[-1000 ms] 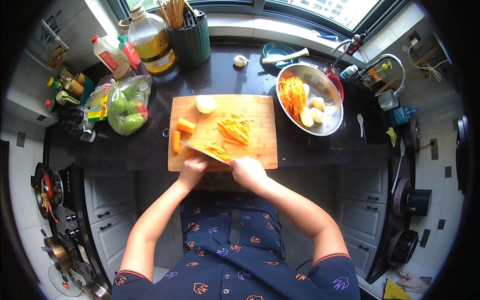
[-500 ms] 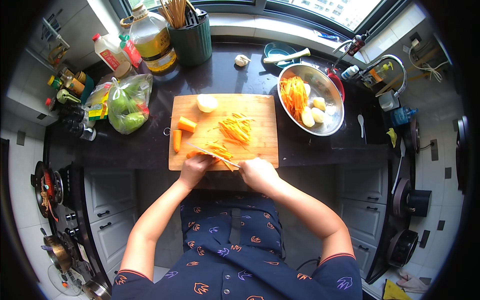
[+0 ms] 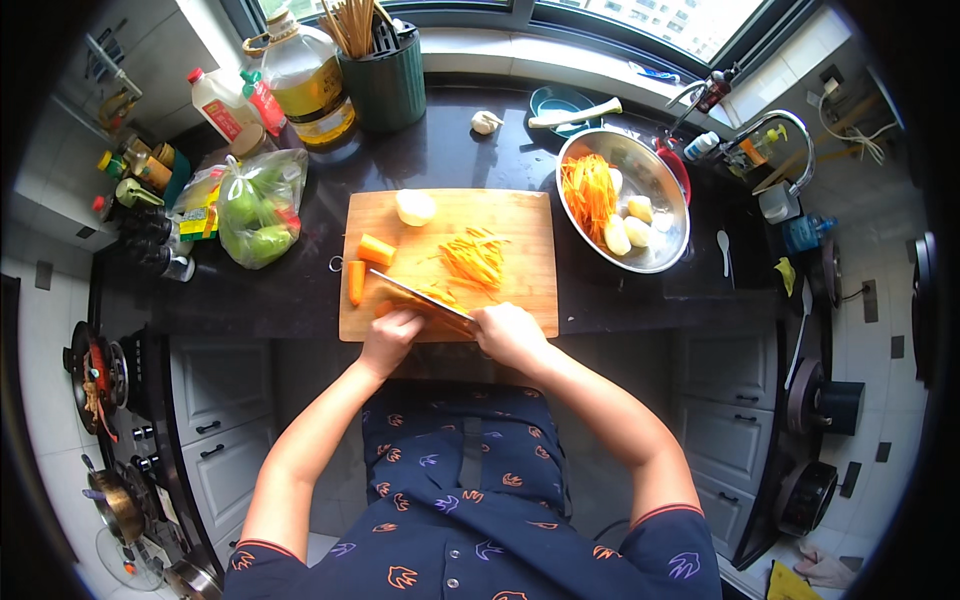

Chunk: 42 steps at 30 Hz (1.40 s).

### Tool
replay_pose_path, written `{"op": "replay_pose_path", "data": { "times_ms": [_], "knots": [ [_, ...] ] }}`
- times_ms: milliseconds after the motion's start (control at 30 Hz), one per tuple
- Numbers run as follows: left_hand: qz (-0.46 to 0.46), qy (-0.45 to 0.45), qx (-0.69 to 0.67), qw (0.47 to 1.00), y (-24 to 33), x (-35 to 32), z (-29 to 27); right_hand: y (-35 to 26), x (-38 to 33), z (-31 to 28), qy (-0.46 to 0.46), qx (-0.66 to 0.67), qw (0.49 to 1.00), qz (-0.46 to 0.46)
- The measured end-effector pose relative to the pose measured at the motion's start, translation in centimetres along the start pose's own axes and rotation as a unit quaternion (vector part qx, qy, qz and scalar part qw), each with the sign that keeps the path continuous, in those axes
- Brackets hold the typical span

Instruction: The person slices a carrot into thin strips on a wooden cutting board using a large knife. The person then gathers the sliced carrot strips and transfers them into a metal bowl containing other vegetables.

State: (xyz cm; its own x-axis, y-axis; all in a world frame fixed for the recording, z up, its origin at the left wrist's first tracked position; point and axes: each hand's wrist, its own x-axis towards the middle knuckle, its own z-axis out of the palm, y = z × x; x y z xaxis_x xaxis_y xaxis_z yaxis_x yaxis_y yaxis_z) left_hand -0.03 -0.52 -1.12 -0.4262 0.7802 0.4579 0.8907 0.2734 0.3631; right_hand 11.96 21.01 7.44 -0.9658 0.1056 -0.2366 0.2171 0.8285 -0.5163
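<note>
My right hand (image 3: pixel 512 335) is wrapped round the handle of a kitchen knife (image 3: pixel 420 296), its blade slanting up to the left over the near part of a wooden cutting board (image 3: pixel 525 215). Fingers curled, my left hand (image 3: pixel 390 340) presses on carrot at the board's near edge; the blade and fingers hide most of that piece. Cut carrot strips lie by the blade. Beyond it is a pile of carrot shreds (image 3: pixel 474 258). Two carrot chunks (image 3: pixel 376 249) rest at the board's left, and a pale peeled round vegetable (image 3: pixel 415 207) sits near its far edge.
A metal bowl (image 3: pixel 665 252) with carrot shreds and several peeled potatoes stands right of the board. Garlic (image 3: pixel 486 122) and a teal dish (image 3: pixel 553 100) are behind. Left are a bag of green vegetables (image 3: pixel 258 215), an oil jug (image 3: pixel 310 95) and a chopstick holder (image 3: pixel 385 85).
The knife has risen and tilted, showing more of its blade face, and my right hand has shifted slightly up and left. My left hand stays in place on the carrot.
</note>
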Motion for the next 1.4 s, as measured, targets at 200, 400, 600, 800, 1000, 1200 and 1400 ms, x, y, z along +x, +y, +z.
{"op": "replay_pose_path", "data": {
  "times_ms": [200, 400, 600, 800, 1000, 1200, 1400],
  "knots": [
    [0.004, 0.034, -0.012, 0.999, 0.4, 0.2, -0.1, -1.1, -2.4, -2.1, -0.019, -0.009, 1.0, -0.004],
    [0.004, 0.026, -0.003, 1.0, 0.9, 0.6, -0.6, -1.6, -3.4, -2.4, -0.013, 0.061, 0.998, 0.018],
    [0.003, 0.015, -0.008, 1.0, 0.4, 0.2, -0.2, -0.8, -2.7, -0.8, -0.001, 0.098, 0.995, 0.023],
    [0.003, 0.014, -0.021, 1.0, 0.6, 0.4, -0.6, -0.4, -1.7, -0.1, -0.02, 0.106, 0.994, 0.036],
    [0.003, 0.01, -0.018, 1.0, 0.4, 0.1, -0.4, 0.8, -0.1, -1.2, -0.003, 0.065, 0.998, 0.006],
    [-0.001, 0.019, -0.033, 0.999, 0.4, 0.4, -0.3, 0.5, -0.2, -2.1, 0.057, 0.094, 0.994, 0.012],
    [-0.015, 0.013, -0.012, 1.0, 0.7, 0.1, -0.2, -0.2, -2.6, -1.2, 0.01, 0.097, 0.995, 0.036]
  ]
}}
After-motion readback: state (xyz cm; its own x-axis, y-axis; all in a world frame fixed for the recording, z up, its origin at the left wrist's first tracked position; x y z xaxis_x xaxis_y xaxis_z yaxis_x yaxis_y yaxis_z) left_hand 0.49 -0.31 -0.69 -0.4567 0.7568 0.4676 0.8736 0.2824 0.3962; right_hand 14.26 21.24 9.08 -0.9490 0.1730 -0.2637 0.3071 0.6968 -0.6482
